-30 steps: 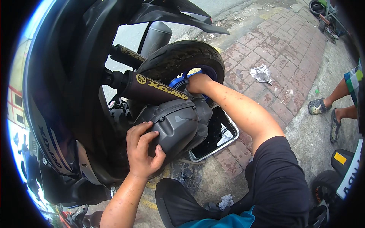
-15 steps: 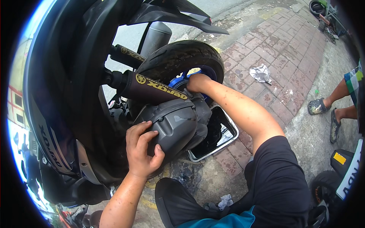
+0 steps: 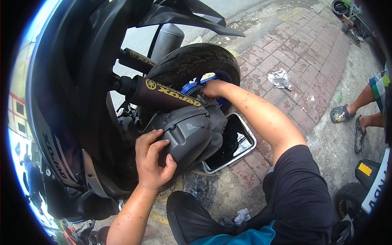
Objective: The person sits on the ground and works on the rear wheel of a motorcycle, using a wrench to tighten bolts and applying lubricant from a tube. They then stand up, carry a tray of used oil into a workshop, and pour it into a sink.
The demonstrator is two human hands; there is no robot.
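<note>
Centre frame: grey engine cover [image 3: 185,130] of the scooter is gripped at its lower left edge by the left hand [image 3: 153,161], fingers curled. Right hand [image 3: 213,87] is pressed against the blue wheel hub [image 3: 192,86], fingers hidden. Oil drain pan [image 3: 230,143] is set below on the brick pavement [image 3: 294,61].

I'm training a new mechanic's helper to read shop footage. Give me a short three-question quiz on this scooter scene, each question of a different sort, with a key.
1. True or false: the left hand rests on the grey engine cover.
2. Where does the right hand reach? A) the crumpled rag B) the blue wheel hub beside the rear tyre C) the drain pan
3. Fill in: under the engine lies a metal drain pan holding dark ____.

Key:
1. True.
2. B: the blue wheel hub, beside the rear tyre; the crumpled rag lies apart on the brick paving.
3. Liquid.
</note>
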